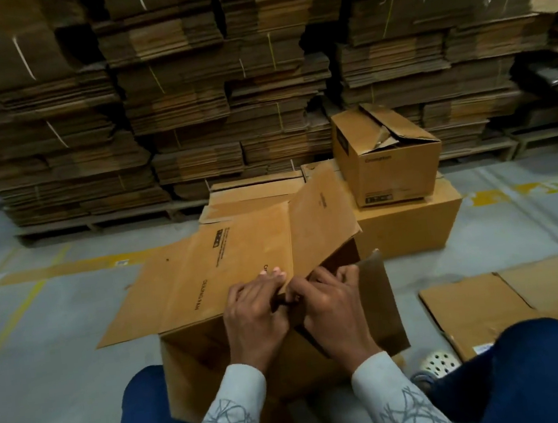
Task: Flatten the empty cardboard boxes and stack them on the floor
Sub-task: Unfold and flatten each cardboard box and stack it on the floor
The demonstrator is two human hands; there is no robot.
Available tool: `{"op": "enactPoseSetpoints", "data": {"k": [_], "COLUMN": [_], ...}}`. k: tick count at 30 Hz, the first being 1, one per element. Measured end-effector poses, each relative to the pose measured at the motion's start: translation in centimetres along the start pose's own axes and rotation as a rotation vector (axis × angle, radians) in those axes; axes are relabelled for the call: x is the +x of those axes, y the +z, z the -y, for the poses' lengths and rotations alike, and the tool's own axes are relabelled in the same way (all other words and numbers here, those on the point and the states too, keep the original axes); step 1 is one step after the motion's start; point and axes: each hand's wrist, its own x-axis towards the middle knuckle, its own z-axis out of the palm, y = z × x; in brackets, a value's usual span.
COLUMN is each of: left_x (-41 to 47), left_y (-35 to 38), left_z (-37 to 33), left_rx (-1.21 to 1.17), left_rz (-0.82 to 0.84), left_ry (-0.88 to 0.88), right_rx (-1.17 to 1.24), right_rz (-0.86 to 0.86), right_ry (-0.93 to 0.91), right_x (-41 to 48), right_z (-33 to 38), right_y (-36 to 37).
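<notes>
A brown cardboard box point(216, 280) stands on the floor between my knees, its top flaps splayed open to the left and back. My left hand point(255, 313) grips the edge of the left flap, fingertips curled over it. Beside it, my right hand point(332, 309) grips the box's inner edge next to a dark raised flap point(380, 300). The two hands almost touch. To my right, flattened cardboard point(487, 306) lies on the floor.
Behind, a small box point(393, 161) with a crumpled top sits on a larger closed box point(410, 228). More flat cardboard point(255, 193) lies behind my box. Tall stacks of bundled flat cartons point(190, 100) on pallets fill the back. Yellow lines point(15, 308) mark the grey floor.
</notes>
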Motion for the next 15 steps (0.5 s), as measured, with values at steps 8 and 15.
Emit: {"op": "enactPoseSetpoints", "data": {"k": [8,15], "left_x": [-1.4,-1.5], "left_y": [3.0,4.4], "left_z": [0.1,-0.1], "left_rx": [0.023,0.077], "left_rz": [-0.044,-0.05], "left_ry": [0.067,0.0], "right_rx": [-0.007,-0.013], "right_rz": [0.136,0.193], "right_ry": [0.247,0.61], "right_x": [-3.4,-4.8], "right_z": [-0.6,-1.0], "right_y": [1.0,0.7]}}
